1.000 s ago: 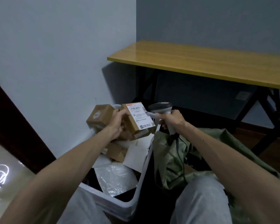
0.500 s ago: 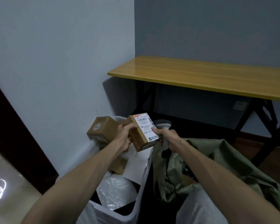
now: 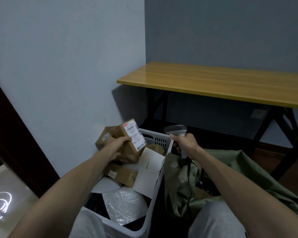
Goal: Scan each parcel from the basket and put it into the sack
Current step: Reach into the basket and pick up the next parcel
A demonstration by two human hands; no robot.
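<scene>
My left hand (image 3: 116, 147) grips a brown cardboard parcel (image 3: 127, 148) with a white shipping label (image 3: 135, 135) facing up and to the right, held over the far end of the white plastic basket (image 3: 155, 191). My right hand (image 3: 185, 146) holds a grey handheld scanner (image 3: 176, 132) by its handle, apart from the parcel and to its right. The scanner's cable hangs down into the open green sack (image 3: 182, 184) beside the basket. In the basket lie several more brown boxes, white parcels and a clear plastic bag (image 3: 124, 205).
Another brown box (image 3: 103, 137) leans on the basket's far corner against the wall. A wooden table (image 3: 217, 83) with black legs stands behind. My knees in grey trousers (image 3: 215, 220) are at the bottom. A dark door frame (image 3: 15, 134) is on the left.
The scanner and the parcel's label were close together; now my right hand has drawn the scanner away to the right and my left hand has tilted the parcel leftward.
</scene>
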